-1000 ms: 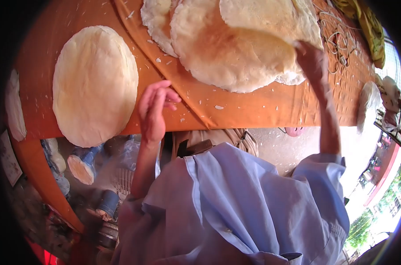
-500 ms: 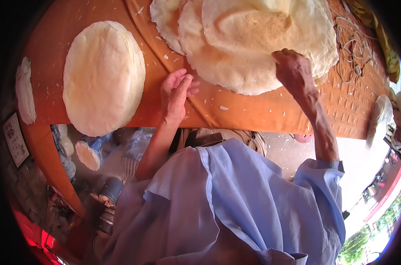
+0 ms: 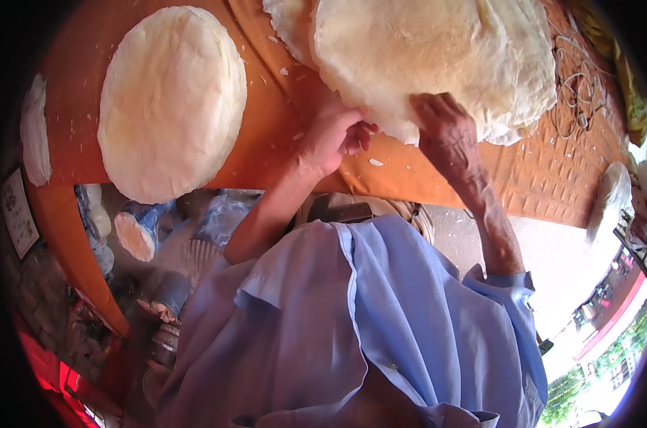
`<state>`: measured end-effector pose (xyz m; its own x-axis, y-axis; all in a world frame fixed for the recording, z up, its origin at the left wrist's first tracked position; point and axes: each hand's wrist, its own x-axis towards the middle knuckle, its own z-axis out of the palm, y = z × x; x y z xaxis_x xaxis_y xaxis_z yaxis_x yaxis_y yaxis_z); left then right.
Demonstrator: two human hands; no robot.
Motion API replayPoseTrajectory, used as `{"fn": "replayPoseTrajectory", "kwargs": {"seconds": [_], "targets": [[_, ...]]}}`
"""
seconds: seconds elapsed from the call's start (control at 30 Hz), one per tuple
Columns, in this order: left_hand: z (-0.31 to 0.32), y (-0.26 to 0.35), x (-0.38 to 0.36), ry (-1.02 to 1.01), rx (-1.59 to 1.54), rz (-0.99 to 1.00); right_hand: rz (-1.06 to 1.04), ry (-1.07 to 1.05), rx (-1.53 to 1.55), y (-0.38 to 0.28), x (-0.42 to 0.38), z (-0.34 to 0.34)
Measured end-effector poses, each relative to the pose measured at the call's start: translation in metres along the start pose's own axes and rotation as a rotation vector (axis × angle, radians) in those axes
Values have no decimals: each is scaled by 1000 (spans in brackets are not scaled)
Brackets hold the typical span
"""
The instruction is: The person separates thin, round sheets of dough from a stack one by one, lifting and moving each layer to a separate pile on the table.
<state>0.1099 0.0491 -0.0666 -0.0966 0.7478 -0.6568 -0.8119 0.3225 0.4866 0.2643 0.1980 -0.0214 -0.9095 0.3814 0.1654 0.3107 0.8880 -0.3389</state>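
Note:
Large, thin, pale flatbreads [image 3: 423,43] lie overlapping in a loose pile at the top of the view, on an orange-covered table. My left hand [image 3: 334,139] is at the pile's near left edge, thumb and forefinger pinched on the rim of the top flatbread and the other fingers curled. My right hand [image 3: 446,135] is over the near edge, fingers bent down and closed on the same flatbread; its fingertips are partly hidden. Left of my hands stands a neat, thick stack of round flatbreads [image 3: 170,107].
The orange tablecloth [image 3: 266,153] is strewn with crumbs. A coiled cable [image 3: 577,93] lies at the right, near a clear plastic bag [image 3: 609,200]. Another pale stack [image 3: 35,132] is at the far left. Wrapped bundles [image 3: 139,232] sit below the table edge.
My left hand has moved right to the pile and closed at the flatbread's edge. My right hand has come left and nearer. The top flatbread has shifted and now covers more of the pile.

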Motion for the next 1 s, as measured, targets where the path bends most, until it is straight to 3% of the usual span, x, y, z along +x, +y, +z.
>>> {"fn": "replayPoseTrajectory", "kwargs": {"seconds": [0.1,0.23,0.33,0.37,0.47,0.53,0.6,0.63,0.67,0.83,0.9,0.97,1.0], "targets": [[-1,7,-5,-97,-41,31,12,-37,-4,3,-2,5],[6,7,-1,-57,-144,20,-10,-68,41,-8,3,-4],[-1,8,7,-246,-169,31,-13,4,47,-19,-4,-2],[-14,0,19,-425,-216,44,-13,30,1,-11,-8,4],[18,16,12,-275,-162,171,67,81,-47,13,0,4],[28,26,13,-260,-91,192,235,-110,47,28,20,-22],[35,34,12,-230,-8,204,127,-115,-232,64,56,-72],[32,32,14,-222,36,196,367,-28,-358,56,76,-114],[32,29,15,-205,81,179,310,233,-595,60,82,-142],[39,20,19,-181,195,159,270,308,-382,-45,102,-177],[51,18,26,-141,232,172,143,265,-317,-35,96,-168],[62,17,33,-125,246,185,206,69,-250,16,94,-139],[66,17,37,-118,256,191,387,-75,-207,42,100,-127]]}}
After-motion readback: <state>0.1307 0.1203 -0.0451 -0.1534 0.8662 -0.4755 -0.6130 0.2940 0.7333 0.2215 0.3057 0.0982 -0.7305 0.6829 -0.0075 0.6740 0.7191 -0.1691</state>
